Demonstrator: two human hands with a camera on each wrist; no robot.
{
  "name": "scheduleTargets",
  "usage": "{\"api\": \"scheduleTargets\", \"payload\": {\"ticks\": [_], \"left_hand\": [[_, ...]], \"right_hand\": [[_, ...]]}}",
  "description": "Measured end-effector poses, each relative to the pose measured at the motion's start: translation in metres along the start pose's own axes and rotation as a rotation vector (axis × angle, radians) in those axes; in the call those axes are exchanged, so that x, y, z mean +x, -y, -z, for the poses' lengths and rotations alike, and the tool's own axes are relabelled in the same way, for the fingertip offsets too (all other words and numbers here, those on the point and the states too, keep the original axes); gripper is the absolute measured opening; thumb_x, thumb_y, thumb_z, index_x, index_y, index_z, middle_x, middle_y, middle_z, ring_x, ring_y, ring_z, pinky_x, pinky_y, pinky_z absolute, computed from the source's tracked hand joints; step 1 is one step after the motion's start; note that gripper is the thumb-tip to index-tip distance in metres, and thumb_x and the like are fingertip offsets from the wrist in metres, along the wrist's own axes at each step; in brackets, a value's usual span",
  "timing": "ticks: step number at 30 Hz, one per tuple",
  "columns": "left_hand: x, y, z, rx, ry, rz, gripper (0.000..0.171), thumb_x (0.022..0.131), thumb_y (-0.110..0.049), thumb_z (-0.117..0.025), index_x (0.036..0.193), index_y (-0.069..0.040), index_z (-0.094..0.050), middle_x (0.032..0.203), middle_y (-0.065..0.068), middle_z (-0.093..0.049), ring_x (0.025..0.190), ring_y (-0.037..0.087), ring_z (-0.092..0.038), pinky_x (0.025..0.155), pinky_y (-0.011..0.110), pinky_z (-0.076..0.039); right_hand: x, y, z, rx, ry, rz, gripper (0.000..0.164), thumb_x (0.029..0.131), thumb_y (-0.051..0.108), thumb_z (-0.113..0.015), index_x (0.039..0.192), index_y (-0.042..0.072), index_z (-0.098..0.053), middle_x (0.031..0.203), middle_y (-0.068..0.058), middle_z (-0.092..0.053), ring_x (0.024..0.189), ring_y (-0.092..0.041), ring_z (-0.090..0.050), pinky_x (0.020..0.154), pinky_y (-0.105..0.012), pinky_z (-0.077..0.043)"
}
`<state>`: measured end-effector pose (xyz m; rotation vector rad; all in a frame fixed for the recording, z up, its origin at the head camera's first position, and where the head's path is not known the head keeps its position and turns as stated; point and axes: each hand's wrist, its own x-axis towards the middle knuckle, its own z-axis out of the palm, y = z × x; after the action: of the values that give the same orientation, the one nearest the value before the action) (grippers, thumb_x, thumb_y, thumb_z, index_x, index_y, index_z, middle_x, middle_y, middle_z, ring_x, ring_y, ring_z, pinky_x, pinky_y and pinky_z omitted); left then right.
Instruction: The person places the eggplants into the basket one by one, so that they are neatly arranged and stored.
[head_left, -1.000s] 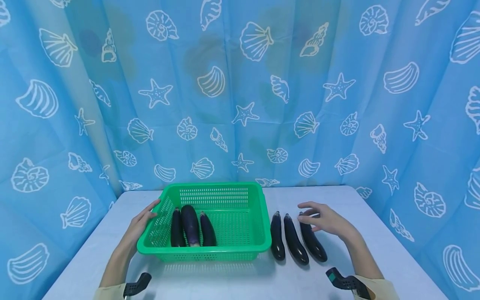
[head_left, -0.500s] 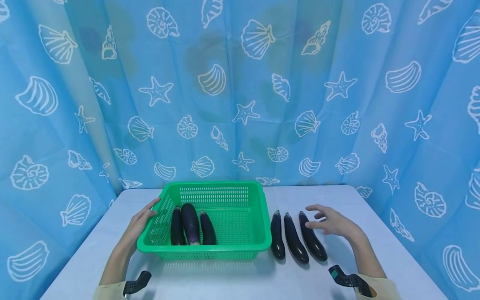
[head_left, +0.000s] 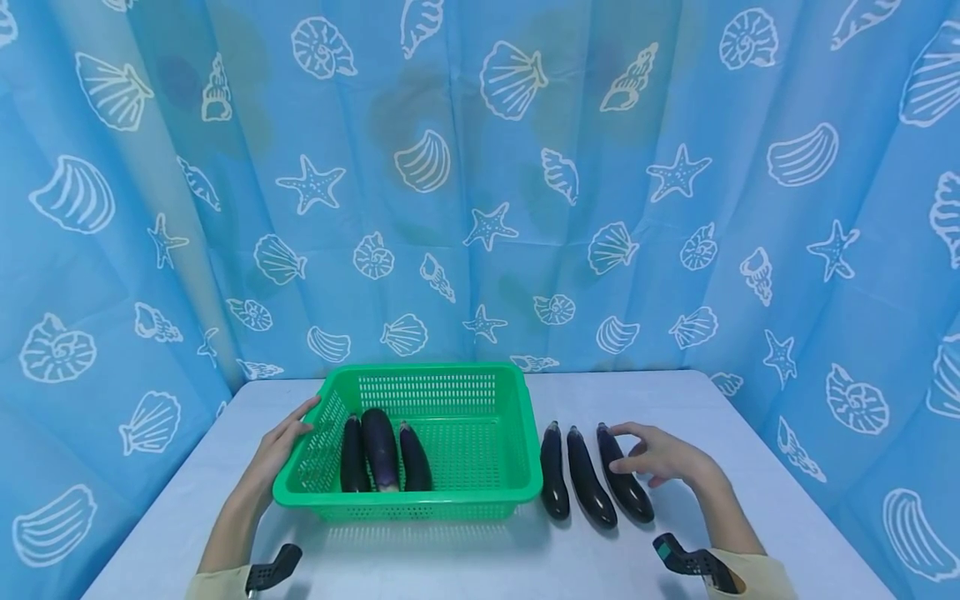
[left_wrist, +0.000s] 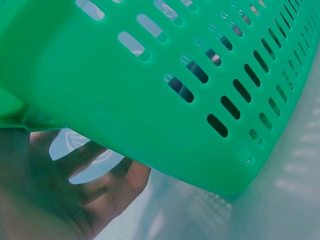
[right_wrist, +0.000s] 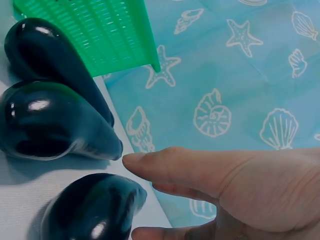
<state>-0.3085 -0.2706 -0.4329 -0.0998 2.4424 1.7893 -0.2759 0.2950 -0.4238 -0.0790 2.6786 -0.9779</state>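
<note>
The right hand [head_left: 660, 455] covers part of the nearest eggplant [head_left: 632, 493], whose body the right wrist view's bottom edge cuts off. Whether finger and skin touch cannot be made out. Farther left of that hand, the middle eggplant [right_wrist: 55, 120] hides part of the farthest eggplant [right_wrist: 52, 52] and is itself clipped by the left edge. In the left wrist view, the basket [head_left: 420, 499] conceals the left hand's [head_left: 276, 448] fingertips and runs out of frame; dark patches through its slots, perhaps eggplant, are too small to tell. To that hand's right, the near rim hides the lower ends of three eggplants [head_left: 381, 446]. Behind both hands, the sleeves [head_left: 756, 575] leave the head view.
</note>
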Motion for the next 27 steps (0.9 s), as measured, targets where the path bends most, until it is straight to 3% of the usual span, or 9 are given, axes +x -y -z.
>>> {"api": "scheduleTargets", "payload": {"ticks": [15, 24, 27], "left_hand": [[0.0000, -0.0018, 0.0002, -0.002, 0.004, -0.010, 0.058, 0.101, -0.025, -0.038, 0.157, -0.030, -0.023, 0.167, 0.005, -0.007, 0.153, 0.038, -0.007, 0.120, 0.061, -0.013], [0.0006, 0.0005, 0.0006, -0.010, 0.010, -0.003, 0.058, 0.101, -0.025, -0.038, 0.157, -0.031, -0.022, 0.167, 0.006, -0.006, 0.153, 0.038, -0.007, 0.120, 0.061, -0.013], [0.0012, 0.0022, 0.0014, -0.016, 0.014, 0.005, 0.058, 0.101, -0.025, -0.037, 0.157, -0.032, -0.022, 0.167, 0.006, -0.006, 0.153, 0.038, -0.006, 0.120, 0.061, -0.013]], "right_hand": [[0.0007, 0.0035, -0.0064, -0.032, 0.002, -0.021, 0.066, 0.085, 0.027, -0.073, 0.143, 0.009, -0.046, 0.118, -0.022, -0.064, 0.090, -0.023, -0.064, 0.068, -0.041, -0.059], [0.0005, 0.0065, -0.0082, -0.028, 0.030, -0.034, 0.070, 0.084, 0.024, -0.075, 0.145, 0.011, -0.044, 0.112, -0.018, -0.064, 0.084, -0.022, -0.063, 0.069, -0.043, -0.060], [0.0002, 0.0065, -0.0088, -0.021, 0.033, -0.032, 0.071, 0.083, 0.023, -0.075, 0.146, 0.011, -0.043, 0.118, -0.022, -0.061, 0.084, -0.023, -0.062, 0.068, -0.043, -0.060]]}}
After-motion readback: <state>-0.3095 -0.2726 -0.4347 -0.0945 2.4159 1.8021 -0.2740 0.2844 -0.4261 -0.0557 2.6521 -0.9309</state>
